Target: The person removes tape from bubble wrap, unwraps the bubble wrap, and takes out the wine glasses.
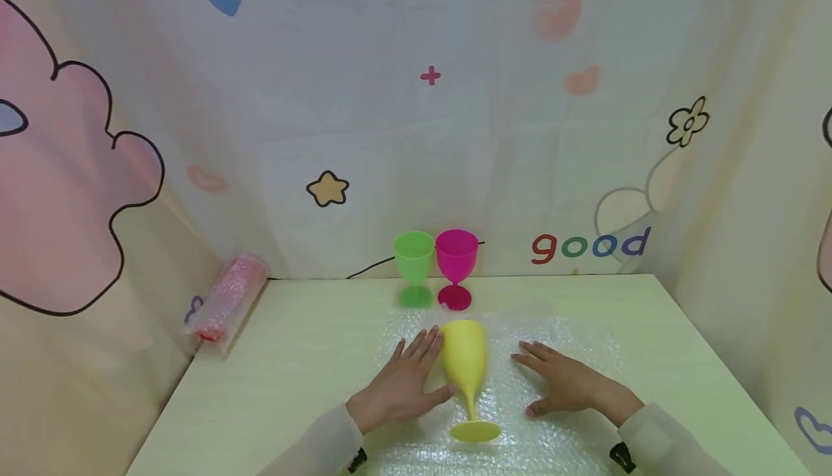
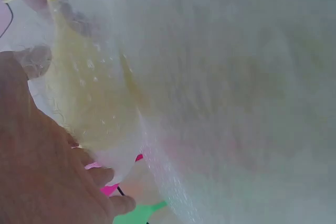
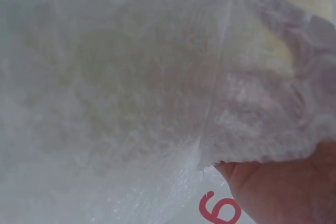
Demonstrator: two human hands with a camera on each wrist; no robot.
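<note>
In the head view, a yellow goblet [image 1: 464,353] lies on its side on a sheet of bubble wrap [image 1: 559,440], its foot toward me. My left hand [image 1: 406,382] is beside the bowl, fingers extended, fingertips touching or very near it. To the right, my right hand [image 1: 565,378] is spread over the wrap, apart from the goblet. The left wrist view shows the goblet [image 2: 89,93] through cloudy wrap, with the left hand [image 2: 47,150] alongside. In the right wrist view, wrap fills most of the picture and partly hides the right hand [image 3: 289,187]; its fingertips cannot be made out.
A green goblet [image 1: 414,256] and a pink goblet [image 1: 457,252] stand upright at the table's back edge. A bubble-wrapped pinkish bundle [image 1: 234,292] lies at the back left corner. Printed cloth [image 1: 364,122] hangs behind and at both sides of the table [image 1: 247,404].
</note>
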